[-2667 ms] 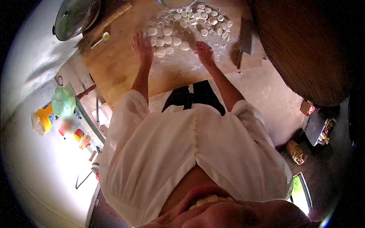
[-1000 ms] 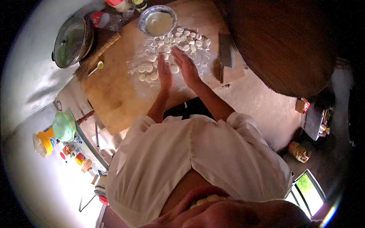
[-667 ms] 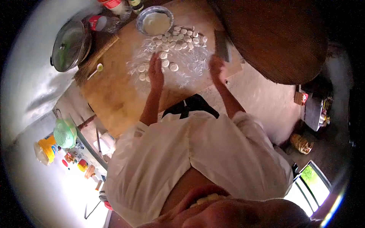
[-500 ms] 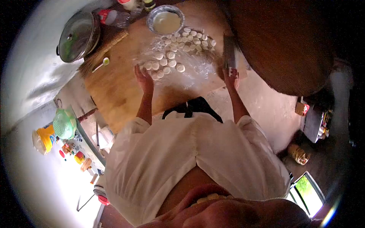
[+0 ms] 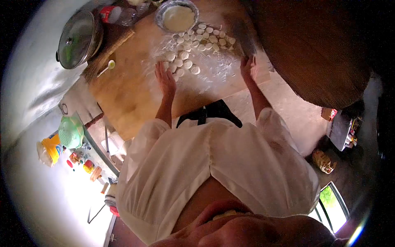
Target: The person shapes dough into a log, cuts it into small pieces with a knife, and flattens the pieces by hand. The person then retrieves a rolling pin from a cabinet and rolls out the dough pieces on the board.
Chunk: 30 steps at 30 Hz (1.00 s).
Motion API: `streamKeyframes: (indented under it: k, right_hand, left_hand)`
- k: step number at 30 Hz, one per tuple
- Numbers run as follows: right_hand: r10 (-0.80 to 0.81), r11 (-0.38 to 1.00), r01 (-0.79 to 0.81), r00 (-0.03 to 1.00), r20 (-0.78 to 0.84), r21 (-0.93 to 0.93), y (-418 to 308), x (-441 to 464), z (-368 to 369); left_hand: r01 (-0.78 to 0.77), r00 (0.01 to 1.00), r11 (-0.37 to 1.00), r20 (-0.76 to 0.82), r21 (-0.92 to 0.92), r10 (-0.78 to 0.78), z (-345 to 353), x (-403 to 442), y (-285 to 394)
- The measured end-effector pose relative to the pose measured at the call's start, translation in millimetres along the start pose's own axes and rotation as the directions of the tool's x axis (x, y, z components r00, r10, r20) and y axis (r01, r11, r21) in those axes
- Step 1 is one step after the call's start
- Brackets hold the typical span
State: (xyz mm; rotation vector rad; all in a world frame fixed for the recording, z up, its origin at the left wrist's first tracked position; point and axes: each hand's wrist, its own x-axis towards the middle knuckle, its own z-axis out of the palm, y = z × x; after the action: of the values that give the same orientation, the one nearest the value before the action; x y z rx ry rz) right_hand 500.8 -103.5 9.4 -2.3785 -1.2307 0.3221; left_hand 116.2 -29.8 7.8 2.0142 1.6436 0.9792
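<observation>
My left hand (image 5: pixel 166 79) is at the left edge of the small round dough pieces (image 5: pixel 188 64), its fingers stretched out and its fingertips beside the nearest ones. Whether it touches them I cannot tell. On the right, my right hand (image 5: pixel 249 69) is closed at the near end of a wide, dark cleaver (image 5: pixel 245 38), whose handle is hidden and whose blade looks blurred. Several dough pieces lie between the hands and farther back, on a wooden board (image 5: pixel 119 92) dusted with white flour. Behind them stands a metal bowl (image 5: pixel 158 18) with pale flour or dough inside.
A lidded pan (image 5: pixel 78 41) stands at the back left beside a plastic bottle (image 5: pixel 117 15). A spoon (image 5: pixel 108 67) lies on the left. A large round brown woven surface (image 5: pixel 317 53) borders the right side. A green basket (image 5: pixel 70 132) sits at the lower left.
My left hand has shifted right and slightly up along the dough pieces. My right hand and the cleaver have moved farther away from my body. The view has tilted slightly.
</observation>
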Motion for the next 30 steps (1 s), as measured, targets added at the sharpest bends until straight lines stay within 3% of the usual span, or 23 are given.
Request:
streamKeyframes:
  k: [4,5,7,9,10,12,16,17,18,19,20,21,22,24,26,27,29,30]
  right_hand:
    - [-0.164,0.986,0.161,0.984,-0.070,-0.052,4.1,55.3,24.7]
    - [-0.163,0.985,0.159,0.984,-0.072,-0.062,4.0,63.0,28.6]
    - [-0.162,0.986,0.156,0.981,-0.109,-0.061,3.9,52.0,27.4]
    - [-0.173,0.985,0.164,0.953,-0.250,-0.059,13.3,30.6,21.8]
    - [-0.151,0.989,0.147,0.938,-0.312,-0.034,16.7,14.6,13.0]
    - [0.057,0.963,0.007,0.972,-0.229,0.270,28.0,-32.7,-23.6]
    - [0.206,0.923,-0.096,0.942,-0.266,0.374,109.1,-154.4,-43.7]
    - [0.373,0.757,-0.148,0.897,-0.235,0.637,149.8,-186.7,-23.9]
    - [0.317,0.891,-0.139,0.872,-0.374,0.432,182.5,-229.3,-21.4]
    - [0.604,0.467,-0.338,0.797,-0.016,0.817,198.6,-266.9,-41.9]
    - [0.783,0.244,-0.492,0.608,0.130,0.836,214.1,-299.6,-50.2]
    - [0.878,0.017,-0.482,0.426,0.218,0.876,233.8,-339.5,-53.5]
    - [0.863,-0.015,-0.559,0.412,0.293,0.829,261.9,-378.6,-50.6]
    - [0.881,-0.118,-0.436,0.368,0.297,0.892,275.4,-440.2,-49.3]
    - [0.906,-0.205,-0.542,0.210,0.368,0.815,277.1,-480.8,-54.0]
    - [0.904,-0.240,-0.536,0.179,0.387,0.809,278.0,-504.0,-55.0]
    - [0.808,-0.330,-0.470,0.308,0.503,0.818,281.2,-546.0,-54.5]
    - [0.806,-0.350,-0.460,0.296,0.512,0.816,278.9,-556.0,-56.9]
  left_hand:
    - [0.050,0.996,0.998,-0.068,-0.034,-0.052,-14.2,-14.9,-54.4]
    - [0.092,0.990,0.993,0.104,0.079,-0.100,-19.9,-24.5,-85.2]
    - [0.083,0.988,0.981,0.113,0.176,-0.104,-27.4,-29.0,-86.6]
    - [0.027,0.999,0.987,0.018,0.160,-0.031,-37.1,-18.7,-53.3]
    - [-0.007,1.000,0.992,-0.025,0.124,0.011,-41.1,-9.5,-33.2]
    - [-0.083,0.996,0.996,-0.041,0.041,0.084,-46.4,8.2,6.7]
    - [-0.368,0.928,0.918,0.007,-0.149,0.373,-21.8,29.6,56.8]
    - [-0.473,0.878,0.857,-0.027,-0.204,0.478,-14.2,32.2,66.8]
    - [-0.509,0.852,0.830,0.002,-0.228,0.523,-9.9,31.5,77.2]
    - [-0.443,0.874,0.842,0.060,-0.307,0.482,-2.1,30.8,89.2]
    - [-0.367,0.889,0.851,0.126,-0.376,0.439,6.3,27.7,103.5]
    - [-0.320,0.892,0.873,0.193,-0.369,0.408,12.5,21.2,112.5]
    - [-0.346,0.866,0.858,0.223,-0.379,0.448,19.9,18.2,120.7]
    - [-0.307,0.830,0.832,0.298,-0.462,0.471,36.1,11.6,139.7]
    - [-0.242,0.811,0.824,0.359,-0.513,0.462,55.2,-3.2,154.8]
    - [-0.217,0.806,0.829,0.384,-0.515,0.449,65.2,-12.5,165.5]
    - [-0.200,0.787,0.836,0.425,-0.511,0.448,85.2,-33.3,186.1]
    - [-0.198,0.753,0.804,0.438,-0.560,0.491,99.1,-44.5,201.0]
